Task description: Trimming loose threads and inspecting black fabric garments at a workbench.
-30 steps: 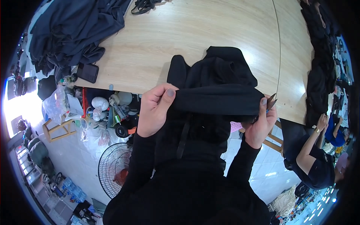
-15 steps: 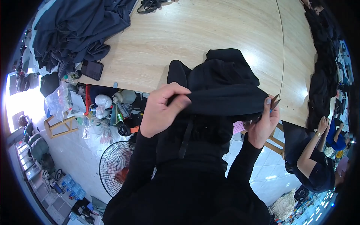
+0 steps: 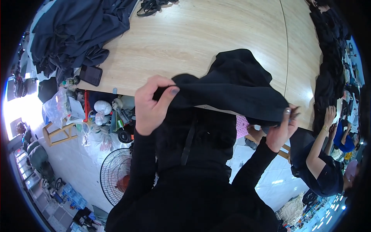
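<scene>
On my feed I take the pale wooden table (image 3: 174,42) as my landmark. The black garment (image 3: 232,100) lies partly on it at the near edge, its closer part stretched between the two hands above that edge. I see the left hand (image 3: 150,108) pinching the cloth's left end between thumb and fingers. The right hand (image 3: 284,131) grips the other end; the dark tip beside its fingers is too blurred for me to identify. On the table's left side I have a navy cloth heap (image 3: 81,31) and, near the edge, a dark phone (image 3: 91,75).
</scene>
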Demonstrator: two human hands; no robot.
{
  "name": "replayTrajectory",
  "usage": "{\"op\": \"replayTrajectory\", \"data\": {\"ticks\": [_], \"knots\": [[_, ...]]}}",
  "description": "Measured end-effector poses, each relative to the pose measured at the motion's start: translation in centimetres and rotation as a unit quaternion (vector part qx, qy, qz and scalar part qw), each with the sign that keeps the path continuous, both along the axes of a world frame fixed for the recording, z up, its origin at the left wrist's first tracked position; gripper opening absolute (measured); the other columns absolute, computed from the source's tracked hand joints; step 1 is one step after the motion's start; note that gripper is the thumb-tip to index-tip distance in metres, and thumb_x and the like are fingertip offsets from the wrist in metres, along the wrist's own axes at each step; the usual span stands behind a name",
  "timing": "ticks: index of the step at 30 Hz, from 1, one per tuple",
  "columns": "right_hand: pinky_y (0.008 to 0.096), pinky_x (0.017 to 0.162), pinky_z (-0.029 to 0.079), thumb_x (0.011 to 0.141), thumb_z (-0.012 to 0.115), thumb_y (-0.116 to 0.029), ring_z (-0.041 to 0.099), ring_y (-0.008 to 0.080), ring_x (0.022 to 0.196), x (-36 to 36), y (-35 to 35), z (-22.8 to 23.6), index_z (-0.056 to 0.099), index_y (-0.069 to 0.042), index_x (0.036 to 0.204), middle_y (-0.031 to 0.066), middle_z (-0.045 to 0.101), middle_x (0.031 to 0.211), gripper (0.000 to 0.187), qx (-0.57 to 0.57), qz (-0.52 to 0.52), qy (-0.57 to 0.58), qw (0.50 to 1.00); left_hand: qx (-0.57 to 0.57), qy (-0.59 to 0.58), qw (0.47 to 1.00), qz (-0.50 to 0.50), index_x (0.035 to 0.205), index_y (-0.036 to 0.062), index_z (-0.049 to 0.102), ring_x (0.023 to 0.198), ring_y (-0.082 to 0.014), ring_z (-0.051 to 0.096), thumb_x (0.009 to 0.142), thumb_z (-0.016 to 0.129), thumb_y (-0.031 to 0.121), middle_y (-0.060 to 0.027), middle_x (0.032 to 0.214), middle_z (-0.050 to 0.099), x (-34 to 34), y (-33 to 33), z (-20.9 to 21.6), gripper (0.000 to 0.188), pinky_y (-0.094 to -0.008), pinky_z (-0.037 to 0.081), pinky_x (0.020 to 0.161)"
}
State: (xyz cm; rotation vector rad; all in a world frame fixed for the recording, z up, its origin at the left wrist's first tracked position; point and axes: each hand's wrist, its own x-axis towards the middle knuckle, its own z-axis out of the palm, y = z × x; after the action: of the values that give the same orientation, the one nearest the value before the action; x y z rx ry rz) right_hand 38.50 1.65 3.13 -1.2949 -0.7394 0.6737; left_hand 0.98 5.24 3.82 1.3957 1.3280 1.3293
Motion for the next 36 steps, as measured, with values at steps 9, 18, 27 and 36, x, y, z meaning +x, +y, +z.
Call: {"op": "replayTrajectory", "data": {"ticks": [9,18,27,36], "knots": [[0.0273,0.083,0.054,0.101,0.073,-0.002,0.073,0.0138,0.091,-3.5,0.4,-1.1,0.074,0.003,0.114,0.0063,0.073,0.095,0.014,-0.274,0.277,-0.12,0.913,-0.012,0.319,0.937,0.141,0.114,0.0047,0.076,0.114,-0.0311,0.064,0.087,0.087,0.008,-0.0122,0.118,0.068,-3.3,-1.6,-6.1,0.029,-0.0396,0.051,0.098],[0.0398,0.073,0.053,0.093,0.081,-0.006,0.067,0.0272,0.079,-8.7,2.0,-2.3,0.072,0.002,0.101,0.0163,0.068,0.086,0.014,-0.185,0.262,-0.402,0.858,-0.058,0.382,0.908,0.162,0.118,0.0034,0.069,0.11,-0.0335,0.062,0.087,0.088,0.012,-0.0128,0.114,0.069,-5.0,-1.4,-7.0,0.037,-0.0419,0.051,0.095],[0.0268,0.098,0.052,0.113,0.067,-0.018,0.067,0.012,0.106,-4.6,-0.2,0.6,0.068,0.004,0.13,0.0067,0.074,0.116,0.028,-0.137,0.136,0.14,0.971,-0.054,-0.3,0.949,0.086,0.108,0.0094,0.053,0.095,-0.011,0.066,0.106,0.068,0.0,-0.0033,0.106,0.067,-5.9,-1.1,-4.3,0.018,-0.0262,0.052,0.087],[0.0268,0.098,0.053,0.111,0.069,-0.018,0.068,0.012,0.104,-4.1,0.7,2.8,0.071,0.004,0.125,0.0079,0.075,0.112,0.026,-0.104,0.079,0.012,0.991,-0.048,-0.283,0.944,0.166,0.129,0.0037,0.062,0.102,-0.012,0.069,0.107,0.069,0.002,-0.0066,0.117,0.069,-5.2,-0.5,-4.1,0.024,-0.0265,0.057,0.092]]}}
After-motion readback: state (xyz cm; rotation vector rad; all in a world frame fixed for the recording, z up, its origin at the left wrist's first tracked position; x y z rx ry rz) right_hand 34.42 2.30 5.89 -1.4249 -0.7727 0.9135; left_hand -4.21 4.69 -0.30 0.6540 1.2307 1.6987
